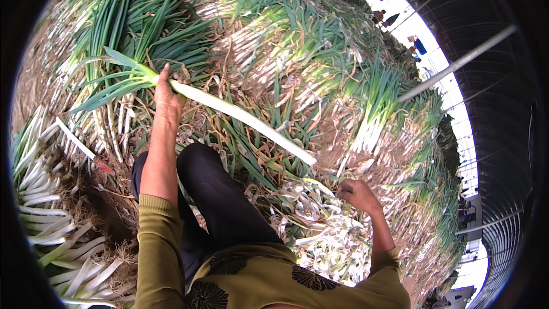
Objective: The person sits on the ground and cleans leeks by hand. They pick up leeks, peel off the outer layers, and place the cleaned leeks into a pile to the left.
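My left hand [170,90] is closed around a long leek-like green onion [244,118], near where its white stem meets the green leaves. The leaves fan out to the left, and the bare white stem slants down to the right. Lower right, my right hand [359,195] has its fingers curled at the end of a pale peeled strip of leaf [321,185]; whether they grip it is hard to tell. Beneath that hand lies a heap of white and pale green peelings [339,240].
Rooted green onions [51,223] are piled at the lower left. A large bunch of green onions [124,30] lies at the upper left, with more rows [274,43] behind. A small white-stemmed bunch [371,131] is at the right. A metal pole [459,64] crosses the upper right.
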A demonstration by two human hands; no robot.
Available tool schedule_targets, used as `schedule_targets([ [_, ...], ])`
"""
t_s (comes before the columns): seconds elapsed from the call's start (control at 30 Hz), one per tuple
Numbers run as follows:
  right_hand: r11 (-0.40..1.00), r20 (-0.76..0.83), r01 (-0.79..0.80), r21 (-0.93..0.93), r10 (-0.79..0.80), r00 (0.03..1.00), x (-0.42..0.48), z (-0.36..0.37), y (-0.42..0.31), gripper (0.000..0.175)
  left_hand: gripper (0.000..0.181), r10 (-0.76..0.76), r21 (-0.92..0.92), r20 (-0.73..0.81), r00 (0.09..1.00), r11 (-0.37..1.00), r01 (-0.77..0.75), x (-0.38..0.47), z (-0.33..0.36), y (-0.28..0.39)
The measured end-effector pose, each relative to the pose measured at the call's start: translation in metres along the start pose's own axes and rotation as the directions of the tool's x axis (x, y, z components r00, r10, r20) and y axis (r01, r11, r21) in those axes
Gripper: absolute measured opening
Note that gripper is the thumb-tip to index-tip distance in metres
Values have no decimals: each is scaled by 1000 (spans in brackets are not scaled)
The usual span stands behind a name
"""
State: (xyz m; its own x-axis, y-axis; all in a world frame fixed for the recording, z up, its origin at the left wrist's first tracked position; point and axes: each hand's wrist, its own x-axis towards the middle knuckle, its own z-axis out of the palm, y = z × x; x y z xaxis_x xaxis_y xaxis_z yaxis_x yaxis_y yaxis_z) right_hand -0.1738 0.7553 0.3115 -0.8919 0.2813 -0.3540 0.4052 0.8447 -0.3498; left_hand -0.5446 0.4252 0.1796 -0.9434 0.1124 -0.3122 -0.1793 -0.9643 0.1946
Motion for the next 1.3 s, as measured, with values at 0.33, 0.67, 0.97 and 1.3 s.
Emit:
schedule_targets([
  [0.33, 836, -158, 522, -170, -546, 823, 45, 45, -32, 9, 22, -71, 60, 128, 989, 996, 63, -2, -14, 7],
  [0.67, 946, 144, 268, 180, -295, 945, 51, 50, -12, 69, 17, -205, 184, 111, 972, 966, 183, -63, 6, -32],
  [0.97, 930, 367, 304, -204, -216, 905, 114, 102, -24, 44, 27, -345, 242, 289, 893, 929, 281, -82, 20, -55],
  [1.3, 250, -173, 754, -607, -968, 182, 163, -21, -243, 31, 19, -513, 463, 301, 804, 815, 347, -79, -12, -82],
])
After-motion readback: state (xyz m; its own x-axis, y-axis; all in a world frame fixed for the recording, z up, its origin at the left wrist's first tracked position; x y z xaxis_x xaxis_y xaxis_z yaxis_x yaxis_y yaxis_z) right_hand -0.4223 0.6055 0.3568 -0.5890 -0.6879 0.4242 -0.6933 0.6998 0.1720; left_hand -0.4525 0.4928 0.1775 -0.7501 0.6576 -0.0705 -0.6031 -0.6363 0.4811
